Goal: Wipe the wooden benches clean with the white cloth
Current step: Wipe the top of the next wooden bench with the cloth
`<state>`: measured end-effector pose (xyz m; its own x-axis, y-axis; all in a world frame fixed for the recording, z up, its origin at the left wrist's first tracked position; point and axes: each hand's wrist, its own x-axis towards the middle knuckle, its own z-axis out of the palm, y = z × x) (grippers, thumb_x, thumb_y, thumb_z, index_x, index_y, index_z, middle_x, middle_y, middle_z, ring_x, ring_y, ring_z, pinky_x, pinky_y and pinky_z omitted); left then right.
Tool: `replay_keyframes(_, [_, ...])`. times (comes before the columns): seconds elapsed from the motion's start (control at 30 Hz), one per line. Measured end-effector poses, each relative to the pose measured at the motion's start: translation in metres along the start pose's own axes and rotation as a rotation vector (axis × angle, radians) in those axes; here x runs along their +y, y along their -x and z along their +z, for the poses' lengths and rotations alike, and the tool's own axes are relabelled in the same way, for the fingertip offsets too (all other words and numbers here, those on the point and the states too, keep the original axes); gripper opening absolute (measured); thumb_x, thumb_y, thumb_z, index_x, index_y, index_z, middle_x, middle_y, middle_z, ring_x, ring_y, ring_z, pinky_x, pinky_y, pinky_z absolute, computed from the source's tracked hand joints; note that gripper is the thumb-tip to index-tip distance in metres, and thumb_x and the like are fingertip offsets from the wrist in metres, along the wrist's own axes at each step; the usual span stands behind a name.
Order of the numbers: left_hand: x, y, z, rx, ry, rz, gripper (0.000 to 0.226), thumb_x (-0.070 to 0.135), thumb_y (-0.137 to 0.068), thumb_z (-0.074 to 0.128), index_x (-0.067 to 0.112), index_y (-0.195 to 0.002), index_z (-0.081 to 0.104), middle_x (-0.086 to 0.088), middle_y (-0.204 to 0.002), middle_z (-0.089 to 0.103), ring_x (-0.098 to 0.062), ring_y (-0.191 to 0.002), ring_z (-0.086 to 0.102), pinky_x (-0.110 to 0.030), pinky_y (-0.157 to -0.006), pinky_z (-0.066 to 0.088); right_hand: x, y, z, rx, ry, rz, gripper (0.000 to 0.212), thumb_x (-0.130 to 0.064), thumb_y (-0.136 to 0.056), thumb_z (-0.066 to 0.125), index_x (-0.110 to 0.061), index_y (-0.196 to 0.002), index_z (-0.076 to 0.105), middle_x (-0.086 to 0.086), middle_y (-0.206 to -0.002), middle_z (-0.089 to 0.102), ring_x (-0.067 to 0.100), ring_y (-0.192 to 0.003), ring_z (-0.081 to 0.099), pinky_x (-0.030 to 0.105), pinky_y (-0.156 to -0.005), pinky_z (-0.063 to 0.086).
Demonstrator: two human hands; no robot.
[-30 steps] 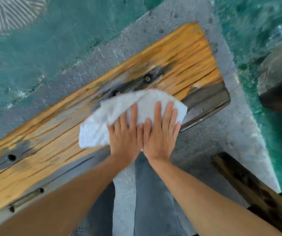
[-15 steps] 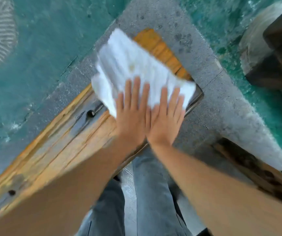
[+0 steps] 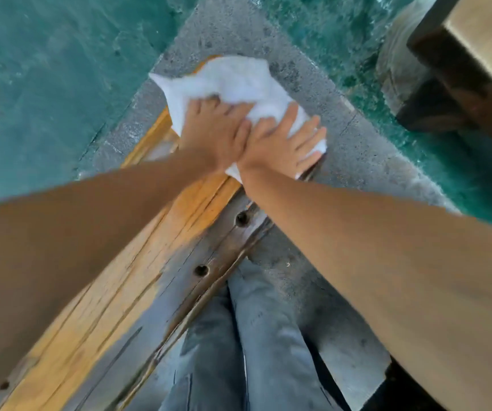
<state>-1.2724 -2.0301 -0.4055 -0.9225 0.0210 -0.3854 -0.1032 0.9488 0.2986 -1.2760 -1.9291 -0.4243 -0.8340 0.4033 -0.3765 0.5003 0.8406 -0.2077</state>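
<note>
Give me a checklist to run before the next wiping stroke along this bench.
1. Both hands on the white cloth: ok. Left hand and right hand press on it side by side.
2. Left fingers gathering the cloth: ok, they look curled into it.
3. Right fingers flat: ok, spread on the cloth.
4. Cloth on the wooden bench: ok, at its far end, its far edge overhanging the concrete strip.
5. Bench end wiped clean: cannot tell, the cloth covers it.
6. Near bench surface: not ok, grey patches show around the bolt holes.
</note>
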Motion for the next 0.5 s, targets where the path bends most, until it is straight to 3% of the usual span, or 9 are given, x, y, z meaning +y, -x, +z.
replay_keyframes(0.07, [-0.008,-0.014,-0.011,-0.092,-0.001,0.018,0.055,0.037,-0.105,0.027,0.032,-0.159,0.02,-0.006,-0.165,0.024,-0.032,-0.153,0.017,-0.051,-0.124,0.009,-0.015,-0.013,-0.004,-0.038,-0.044,0.018,0.048,-0.042,-0.103,0.027,-0.03,-0.146,0.044,0.011,-0.164,0.03,0.027,-0.156,0.01,0.055,-0.124,-0.007])
replay_keyframes(0.13, [-0.014,-0.011,-0.017,-0.141,-0.021,0.041,0.061,0.037,-0.104,0.028,0.036,-0.161,0.004,0.005,-0.17,-0.004,-0.026,-0.157,-0.006,-0.049,-0.126,0.002,-0.015,-0.017,-0.013,-0.091,-0.022,-0.015,0.048,-0.047,-0.102,0.03,-0.026,-0.141,0.048,0.011,-0.152,0.041,0.028,-0.15,0.022,0.054,-0.124,-0.003])
replay_keyframes(0.2, [-0.02,0.005,-0.019,-0.17,-0.047,0.073,0.064,0.038,-0.105,0.028,0.036,-0.16,-0.003,0.008,-0.169,-0.014,-0.024,-0.156,-0.013,-0.047,-0.127,0.002,-0.003,-0.02,-0.028,-0.193,0.069,-0.117,0.057,-0.059,-0.1,0.034,-0.028,-0.147,0.041,0.011,-0.151,0.04,0.029,-0.148,0.024,0.053,-0.125,0.002])
replay_keyframes(0.3, [-0.036,0.031,-0.017,-0.197,-0.095,0.093,0.064,0.039,-0.106,0.023,0.035,-0.159,-0.013,0.009,-0.167,-0.02,-0.023,-0.155,-0.017,-0.046,-0.127,0.002,0.021,-0.034,-0.051,-0.363,0.182,-0.311,0.066,-0.068,-0.098,0.034,-0.036,-0.155,0.028,0.008,-0.155,0.037,0.031,-0.146,0.028,0.051,-0.121,0.015])
replay_keyframes(0.4, [-0.044,0.04,-0.02,-0.244,-0.023,0.094,0.062,0.036,-0.106,0.023,0.037,-0.159,-0.009,0.014,-0.167,-0.018,-0.02,-0.155,-0.018,-0.047,-0.127,-0.002,0.026,-0.067,-0.069,-0.485,0.091,-0.333,0.065,-0.072,-0.099,0.027,-0.036,-0.151,0.041,0.01,-0.151,0.048,0.035,-0.139,0.043,0.052,-0.114,0.03])
replay_keyframes(0.5, [-0.041,0.032,-0.029,-0.145,0.041,0.114,0.054,0.03,-0.103,0.032,0.03,-0.157,0.028,0.007,-0.168,0.015,-0.028,-0.157,0.004,-0.053,-0.126,0.004,0.02,-0.105,-0.074,-0.654,-0.029,-0.202,0.072,-0.069,-0.099,0.037,-0.017,-0.146,0.054,0.018,-0.147,0.055,0.039,-0.131,0.054,0.049,-0.113,0.039])
